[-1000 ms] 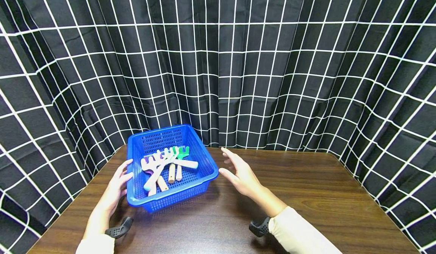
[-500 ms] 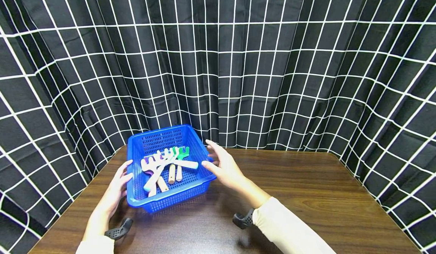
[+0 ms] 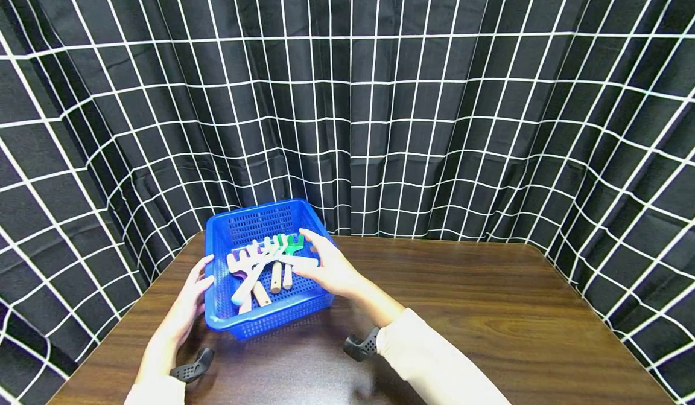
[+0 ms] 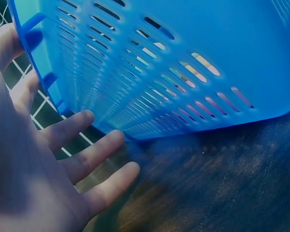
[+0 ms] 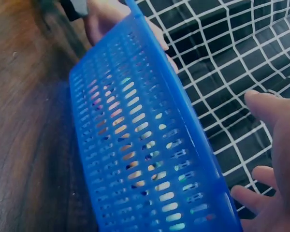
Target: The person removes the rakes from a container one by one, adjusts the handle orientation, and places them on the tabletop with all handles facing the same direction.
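In the head view a blue plastic basket stands on the left of the table. Several small hand rakes lie heaped inside, with white, green and purple tined heads; the green rake is at the back. My left hand rests its fingertips at the basket's left rim; in the left wrist view the lower fingers spread loosely beside the wall. Reaching over the right rim, my right hand has its thumb by the handle end of a white rake. The right wrist view shows its fingers apart.
The brown wooden table extends to the right of the basket. A black curtain with a white grid hangs behind and at both sides. Black wrist straps are on both arms.
My right hand has moved left from beside the basket to over its right rim and in among the rakes. My left hand has stayed at the left rim.
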Demonstrator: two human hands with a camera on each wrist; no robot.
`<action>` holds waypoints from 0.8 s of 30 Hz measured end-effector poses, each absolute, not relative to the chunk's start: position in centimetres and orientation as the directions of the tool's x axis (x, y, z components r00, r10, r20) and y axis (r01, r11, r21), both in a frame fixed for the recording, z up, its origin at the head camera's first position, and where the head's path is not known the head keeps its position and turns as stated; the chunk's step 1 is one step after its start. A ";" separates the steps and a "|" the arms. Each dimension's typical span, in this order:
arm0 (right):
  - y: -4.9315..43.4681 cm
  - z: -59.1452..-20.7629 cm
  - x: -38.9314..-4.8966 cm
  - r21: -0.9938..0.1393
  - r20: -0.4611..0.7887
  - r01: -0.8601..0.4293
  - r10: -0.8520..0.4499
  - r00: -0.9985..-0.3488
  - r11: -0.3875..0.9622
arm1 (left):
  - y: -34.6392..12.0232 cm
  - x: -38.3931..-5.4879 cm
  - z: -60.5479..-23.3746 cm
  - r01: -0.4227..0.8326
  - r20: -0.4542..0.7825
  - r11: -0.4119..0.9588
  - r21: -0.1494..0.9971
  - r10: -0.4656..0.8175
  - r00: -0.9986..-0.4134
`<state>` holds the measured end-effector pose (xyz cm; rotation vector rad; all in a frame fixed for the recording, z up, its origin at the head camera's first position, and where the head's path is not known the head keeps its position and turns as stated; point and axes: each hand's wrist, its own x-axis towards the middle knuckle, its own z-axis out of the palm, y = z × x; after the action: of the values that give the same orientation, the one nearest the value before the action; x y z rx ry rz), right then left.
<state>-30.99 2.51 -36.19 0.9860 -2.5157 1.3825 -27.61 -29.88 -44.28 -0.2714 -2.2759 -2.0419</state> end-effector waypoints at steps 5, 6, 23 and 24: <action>1.7 -36.4 -31.9 -0.680 0.381 -0.598 -0.492 -0.782 0.424 | -30.0 -27.6 -44.2 0.175 0.167 0.111 0.978 0.078 -0.983; 1.6 -36.3 -32.2 -0.673 0.380 -0.599 -0.493 -0.783 0.434 | -30.0 -27.5 -44.2 0.173 0.165 0.115 0.978 0.076 -0.983; -0.6 -37.0 -35.1 -0.619 0.189 -0.551 -0.576 -0.795 0.559 | -30.2 -27.6 -44.4 0.153 0.146 0.094 0.984 0.076 -0.986; -0.6 -37.0 -35.1 -0.631 0.171 -0.531 -0.567 -0.806 0.566 | -30.1 -27.6 -44.4 0.153 0.146 0.097 0.983 0.074 -0.986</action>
<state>-35.10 -0.58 -37.03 0.9912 -2.8242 1.1103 -27.63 -30.14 -44.37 -0.2368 -2.2820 -2.0587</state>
